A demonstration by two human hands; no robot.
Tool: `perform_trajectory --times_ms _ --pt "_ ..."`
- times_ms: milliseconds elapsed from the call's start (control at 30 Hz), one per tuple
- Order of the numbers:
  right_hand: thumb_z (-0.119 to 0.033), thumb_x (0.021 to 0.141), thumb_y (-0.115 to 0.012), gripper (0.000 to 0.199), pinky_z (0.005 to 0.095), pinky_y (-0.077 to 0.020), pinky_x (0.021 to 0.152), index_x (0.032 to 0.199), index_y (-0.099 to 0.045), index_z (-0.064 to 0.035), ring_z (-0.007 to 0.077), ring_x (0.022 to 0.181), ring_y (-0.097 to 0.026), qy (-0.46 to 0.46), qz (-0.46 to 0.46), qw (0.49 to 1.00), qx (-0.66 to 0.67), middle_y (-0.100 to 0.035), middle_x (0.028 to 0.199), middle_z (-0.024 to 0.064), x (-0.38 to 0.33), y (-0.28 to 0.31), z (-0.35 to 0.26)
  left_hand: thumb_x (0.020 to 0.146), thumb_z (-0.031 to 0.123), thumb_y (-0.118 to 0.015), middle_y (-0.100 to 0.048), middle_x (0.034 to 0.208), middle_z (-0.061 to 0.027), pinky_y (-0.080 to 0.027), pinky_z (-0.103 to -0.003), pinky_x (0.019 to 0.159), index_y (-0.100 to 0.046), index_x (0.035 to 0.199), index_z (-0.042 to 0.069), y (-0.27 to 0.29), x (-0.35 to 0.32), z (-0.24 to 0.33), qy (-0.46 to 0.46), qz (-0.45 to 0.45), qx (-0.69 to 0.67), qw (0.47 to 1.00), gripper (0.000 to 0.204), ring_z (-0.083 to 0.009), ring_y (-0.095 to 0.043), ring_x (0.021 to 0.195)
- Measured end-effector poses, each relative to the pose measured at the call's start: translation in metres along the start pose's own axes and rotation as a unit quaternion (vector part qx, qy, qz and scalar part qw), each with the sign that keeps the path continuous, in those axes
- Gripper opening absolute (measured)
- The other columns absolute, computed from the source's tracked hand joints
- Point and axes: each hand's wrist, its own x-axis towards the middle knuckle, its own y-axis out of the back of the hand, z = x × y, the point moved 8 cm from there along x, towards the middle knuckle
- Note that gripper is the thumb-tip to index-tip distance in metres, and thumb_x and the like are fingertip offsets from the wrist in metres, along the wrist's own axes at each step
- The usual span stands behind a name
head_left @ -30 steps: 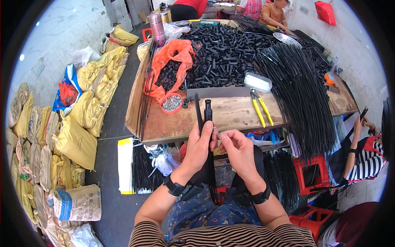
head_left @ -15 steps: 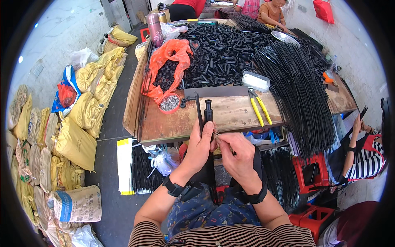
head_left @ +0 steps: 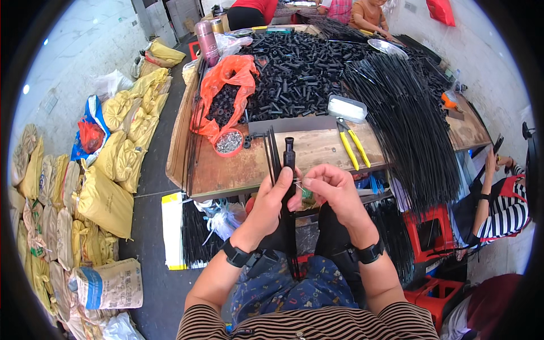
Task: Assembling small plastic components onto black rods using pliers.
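My left hand [head_left: 265,204] is wrapped round several thin black rods [head_left: 271,150] and a black tube-shaped fitting [head_left: 289,154], which stand upright in front of my lap. Their lower ends run down between my knees. Just right of the fitting, my right hand [head_left: 335,190] is closed in a pinch, with a thin, light wire-like piece [head_left: 300,183] between its fingertips and the left fingers. What this piece is made of is too small to make out. On the table [head_left: 314,148] beyond lie yellow-handled pliers [head_left: 353,146] and a red dish [head_left: 217,153] of small metal parts.
Behind lies a heap of black tubular fittings [head_left: 300,73], with an orange-red plastic bag [head_left: 247,85] on its left. A clear plastic box [head_left: 347,109] stands near the pliers. Long black rods [head_left: 402,130] overhang the right edge. Yellow sacks [head_left: 105,195] line the left wall; people work nearby.
My right hand has moved a little to the right and turned, its pinch slightly farther from the fitting. The rod tops in my left hand now show fanned apart. The view has shifted slightly.
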Motion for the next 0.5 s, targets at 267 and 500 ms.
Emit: perform_trajectory --times_ms 267,500 --pt "-0.003 0.091 -0.059 0.006 0.0257 -0.0528 0.065 0.089 -0.062 0.0029 0.0140 0.068 -0.067 0.188 0.079 0.961 -0.185 -0.068 0.075 0.0084 -0.016 -0.031 -0.018 0.101 0.038 -0.048 -0.048 0.072 0.0014 -0.036 -0.024 0.054 -0.053 0.102 0.007 0.021 0.002 0.004 -0.013 0.062 0.006 0.998 0.032 -0.0074 -0.045 0.058" --pt "-0.008 0.090 -0.061 0.010 0.0285 -0.0499 0.062 0.087 -0.065 0.0004 0.0162 0.068 -0.065 0.170 0.062 0.956 -0.229 -0.066 0.074 0.0088 -0.009 -0.029 -0.019 0.101 0.039 -0.047 -0.051 0.081 0.0001 -0.038 -0.023 0.057 -0.053 0.106 0.005 0.026 0.004 0.000 -0.008 0.060 0.039 0.997 0.035 -0.0074 -0.047 0.062"
